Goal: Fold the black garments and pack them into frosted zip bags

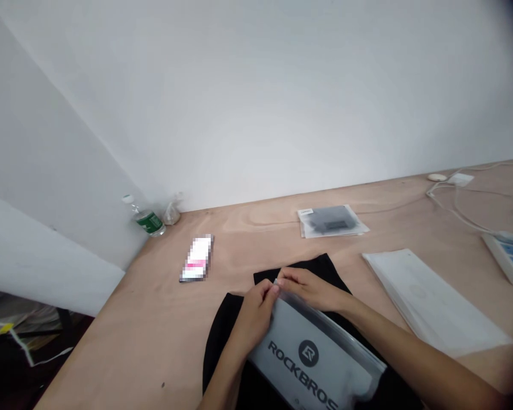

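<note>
Left hand (256,312): pinching the far corner of the ROCKBROS zip bag (293,333) between thumb and forefinger.
Right hand (308,286): grasping the same corner, thumb almost meeting the left thumb.
Bag: held at this corner by both hands, over the black cloth (325,269) (brand printed in dark letters, under a round logo).
Cloth: lying on the wooden table (111,359), partly hidden by bag and forearms.
Smartphone (197,257): lying left of the hands, screen bright but pixelated.
Clear packet (332,221): lying beyond the hands, near the wall (256,102), with something dark inside.
White sleeves (436,307): piled to the right of the right forearm.
Green-labelled bottle (149,222): placed at the far left.
</note>
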A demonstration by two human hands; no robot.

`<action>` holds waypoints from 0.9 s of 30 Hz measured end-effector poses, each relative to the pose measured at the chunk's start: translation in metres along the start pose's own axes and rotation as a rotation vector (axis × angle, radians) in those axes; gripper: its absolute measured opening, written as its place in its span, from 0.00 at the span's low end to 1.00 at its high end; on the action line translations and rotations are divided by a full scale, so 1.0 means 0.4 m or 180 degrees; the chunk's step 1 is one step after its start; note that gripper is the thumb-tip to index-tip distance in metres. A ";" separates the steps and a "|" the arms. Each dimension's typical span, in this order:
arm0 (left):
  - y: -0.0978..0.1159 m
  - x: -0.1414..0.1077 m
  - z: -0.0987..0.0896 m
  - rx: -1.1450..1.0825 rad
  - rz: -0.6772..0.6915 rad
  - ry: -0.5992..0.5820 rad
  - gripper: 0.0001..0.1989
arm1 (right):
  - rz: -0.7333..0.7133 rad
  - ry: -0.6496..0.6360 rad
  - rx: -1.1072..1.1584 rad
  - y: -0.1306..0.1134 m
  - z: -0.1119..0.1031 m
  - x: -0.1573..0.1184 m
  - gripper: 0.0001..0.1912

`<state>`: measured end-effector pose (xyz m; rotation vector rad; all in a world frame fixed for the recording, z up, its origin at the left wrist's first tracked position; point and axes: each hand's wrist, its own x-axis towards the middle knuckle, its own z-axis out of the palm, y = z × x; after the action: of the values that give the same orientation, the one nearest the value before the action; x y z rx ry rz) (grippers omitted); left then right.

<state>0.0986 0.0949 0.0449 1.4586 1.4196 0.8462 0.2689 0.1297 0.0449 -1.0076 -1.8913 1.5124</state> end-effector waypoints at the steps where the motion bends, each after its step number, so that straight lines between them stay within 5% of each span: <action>1: -0.001 0.000 0.001 -0.0057 -0.0021 0.0007 0.16 | -0.0004 -0.0042 -0.0041 -0.001 -0.002 0.001 0.13; 7: -0.050 0.004 -0.069 -0.0463 -0.0343 0.0541 0.16 | 0.0163 -0.0360 -0.0027 0.010 -0.051 -0.066 0.11; 12: -0.086 0.009 -0.116 -0.0909 -0.0570 0.1006 0.18 | 0.1022 -0.0305 0.1133 0.036 -0.083 -0.120 0.10; 16: -0.088 0.009 -0.080 -0.1383 -0.0651 0.1494 0.17 | 0.0848 0.0339 0.1982 0.050 -0.058 -0.130 0.13; 20: -0.059 -0.041 0.009 -0.1878 -0.0657 0.1955 0.14 | 0.0440 0.1270 0.3706 0.068 0.023 -0.133 0.20; 22: -0.042 -0.083 0.054 -0.2192 -0.0641 0.1904 0.13 | 0.0461 0.1598 0.4014 0.073 0.065 -0.136 0.20; 24: -0.031 -0.122 0.077 -0.2157 -0.0583 0.1369 0.13 | 0.0720 0.1840 0.3966 0.072 0.092 -0.140 0.18; 27: -0.027 -0.149 0.054 -0.1376 -0.0369 0.1209 0.15 | 0.1120 0.1930 0.3758 0.066 0.098 -0.152 0.16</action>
<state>0.1083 0.0321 0.0339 0.9113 1.4588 1.3108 0.2809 0.0604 0.0133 -1.0055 -0.2492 1.8065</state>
